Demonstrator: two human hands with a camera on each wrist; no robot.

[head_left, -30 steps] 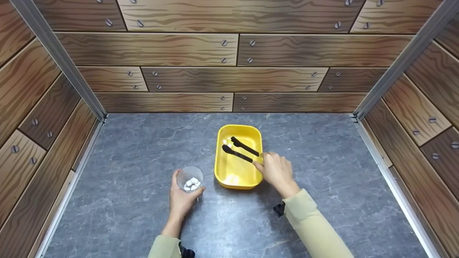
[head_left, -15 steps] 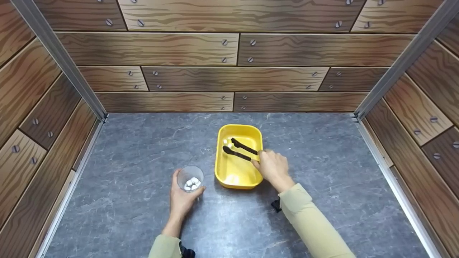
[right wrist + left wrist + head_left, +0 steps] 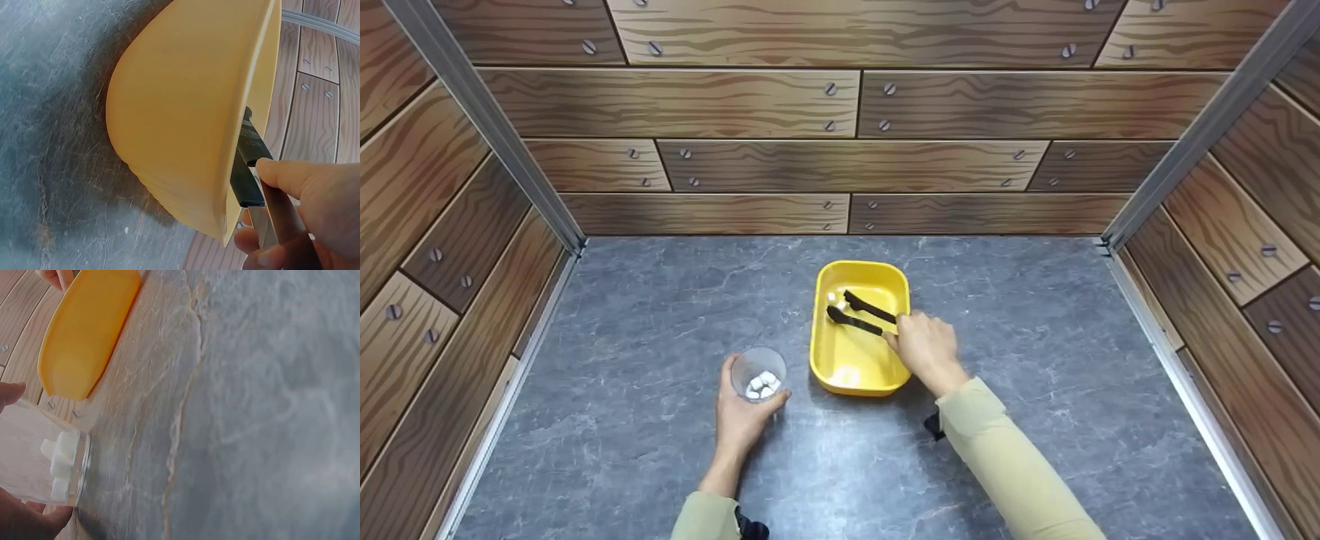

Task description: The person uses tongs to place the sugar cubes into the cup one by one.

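My left hand (image 3: 740, 420) is curled round a clear glass (image 3: 757, 364) that stands on the grey tabletop. Several small white pieces (image 3: 63, 461), like marshmallows, lie at the bottom of the glass. To the right is a yellow tub (image 3: 859, 367). My right hand (image 3: 928, 349) grips a pair of tongs (image 3: 856, 322) over the tub's right rim, thumb on one arm and fingers on the other. Their black tips are spread apart inside the tub, near a few white pieces (image 3: 832, 298) at its far left. In the right wrist view, the tub's wall hides the tips.
Wood-patterned panels (image 3: 750, 165) wall in the grey tabletop (image 3: 660, 315) at the back and on both sides. Metal posts (image 3: 495, 127) stand at the two back corners. A small gap of tabletop separates the glass from the tub.
My right hand has shifted slightly up and to the left in the head view, while the tongs' black tips stay almost in place. My left hand and the glass have not visibly moved.
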